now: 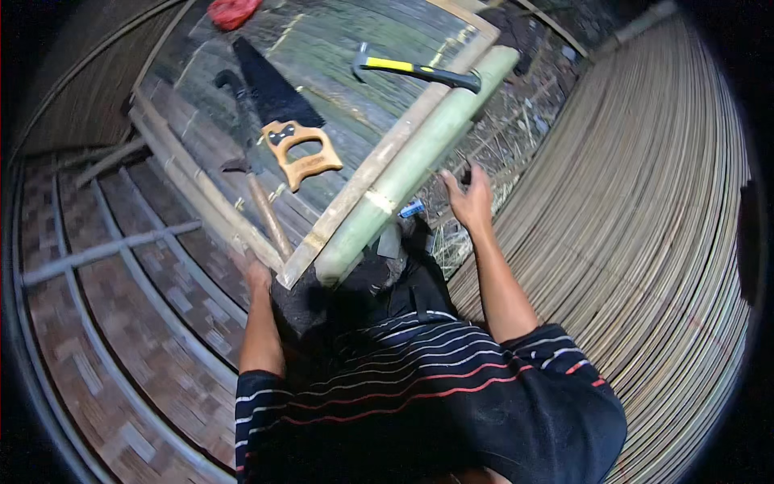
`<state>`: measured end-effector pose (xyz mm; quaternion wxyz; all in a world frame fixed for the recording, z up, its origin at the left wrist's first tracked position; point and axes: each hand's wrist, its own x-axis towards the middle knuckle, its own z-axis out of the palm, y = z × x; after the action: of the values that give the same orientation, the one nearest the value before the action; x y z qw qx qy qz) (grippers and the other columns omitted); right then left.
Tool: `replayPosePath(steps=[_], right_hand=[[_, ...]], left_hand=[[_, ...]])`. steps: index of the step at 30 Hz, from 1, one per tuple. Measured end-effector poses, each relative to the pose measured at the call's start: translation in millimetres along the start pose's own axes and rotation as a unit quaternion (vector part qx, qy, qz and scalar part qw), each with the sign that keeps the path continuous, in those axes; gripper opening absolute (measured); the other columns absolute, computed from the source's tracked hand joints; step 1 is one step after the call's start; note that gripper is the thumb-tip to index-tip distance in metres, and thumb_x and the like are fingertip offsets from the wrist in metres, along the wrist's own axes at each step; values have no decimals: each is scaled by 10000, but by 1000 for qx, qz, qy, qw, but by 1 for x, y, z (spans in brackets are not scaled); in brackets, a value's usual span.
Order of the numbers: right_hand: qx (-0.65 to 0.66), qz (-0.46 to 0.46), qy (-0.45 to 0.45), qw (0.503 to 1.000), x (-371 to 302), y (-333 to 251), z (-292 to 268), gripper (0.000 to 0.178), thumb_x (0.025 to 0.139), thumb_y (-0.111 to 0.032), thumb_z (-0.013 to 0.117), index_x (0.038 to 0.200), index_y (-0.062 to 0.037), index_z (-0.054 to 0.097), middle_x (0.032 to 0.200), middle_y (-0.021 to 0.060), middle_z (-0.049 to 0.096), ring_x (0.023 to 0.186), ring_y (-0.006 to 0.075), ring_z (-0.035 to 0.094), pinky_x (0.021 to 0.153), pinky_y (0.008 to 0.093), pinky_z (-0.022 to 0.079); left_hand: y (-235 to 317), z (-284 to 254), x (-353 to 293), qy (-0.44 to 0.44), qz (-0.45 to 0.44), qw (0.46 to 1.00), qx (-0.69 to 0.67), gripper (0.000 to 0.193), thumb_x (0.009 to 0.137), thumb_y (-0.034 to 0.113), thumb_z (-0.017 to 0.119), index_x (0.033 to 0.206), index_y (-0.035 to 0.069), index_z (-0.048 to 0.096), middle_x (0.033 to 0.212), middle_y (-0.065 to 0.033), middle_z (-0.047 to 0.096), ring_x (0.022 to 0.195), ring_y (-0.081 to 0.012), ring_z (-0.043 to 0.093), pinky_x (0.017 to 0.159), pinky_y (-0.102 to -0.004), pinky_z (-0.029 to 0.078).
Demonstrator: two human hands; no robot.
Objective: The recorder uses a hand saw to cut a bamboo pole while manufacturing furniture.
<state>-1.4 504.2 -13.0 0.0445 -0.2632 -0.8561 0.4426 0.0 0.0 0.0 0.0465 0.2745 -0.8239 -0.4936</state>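
Observation:
At the near left corner of a low bamboo platform [379, 113], my left hand [255, 269] is against the outer side rail [205, 185]. Its fingers are blurred and partly hidden there, so their grip does not show. My right hand [471, 200] is apart from the platform, to the right of a thick green bamboo pole [415, 165] along the front rail [363, 181]. Its thumb and fingers stand apart; a dark patch lies between them, and I cannot make out whether it is an object. A hammer [415, 68] rests with its black grip end over the pole.
On the platform lie a handsaw [302, 157] with a wooden handle, a wooden-handled tool [264, 206], a dark hooked tool [231, 83] and a red plastic bag [232, 12]. A small blue packet [412, 208] is below the pole. Slatted wall [629, 177] right, woven panel [121, 323] left.

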Motion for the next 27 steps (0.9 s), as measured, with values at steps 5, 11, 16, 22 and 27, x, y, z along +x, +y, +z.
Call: replayPosePath(steps=[5,11,16,22,27], right_hand=[[-30,31,-77,996,-3,13,-5,724,917,-446,768,1407,43,557,1275,309,627,1127,427,640,980,449,512],[-16,9,-91,996,2,8,-16,712,930,-468,747,1374,63,576,1240,320,658,1126,437,653,973,462,515],[20,57,-86,994,-1,-20,-45,683,956,-496,718,1365,39,601,1045,225,731,991,297,698,910,403,531],[143,155,-48,976,68,25,-53,580,1029,-460,647,1376,4,615,1104,120,735,952,196,681,885,348,541],[296,225,-72,925,144,0,-52,782,1022,-575,589,1515,18,458,1219,169,675,1037,209,648,904,380,535]], left_hand=[[3,-1,-3,32,11,987,156,670,1081,286,478,1627,3,211,1652,-246,291,1518,-388,299,1241,-422,232],[-10,-1,5,56,26,986,156,697,1084,314,478,1625,-19,193,1648,-273,280,1516,-412,289,1242,-425,230],[-52,-30,22,36,45,995,87,686,1079,324,530,1595,-43,269,1628,-259,319,1489,-390,333,1233,-426,249],[-32,2,17,65,54,994,72,660,1089,283,513,1596,-46,246,1619,-233,326,1459,-346,386,1209,-420,310],[-2,10,-1,66,-70,985,-144,626,1084,281,527,1566,-59,321,1539,-260,453,1369,-339,510,1133,-446,419]])
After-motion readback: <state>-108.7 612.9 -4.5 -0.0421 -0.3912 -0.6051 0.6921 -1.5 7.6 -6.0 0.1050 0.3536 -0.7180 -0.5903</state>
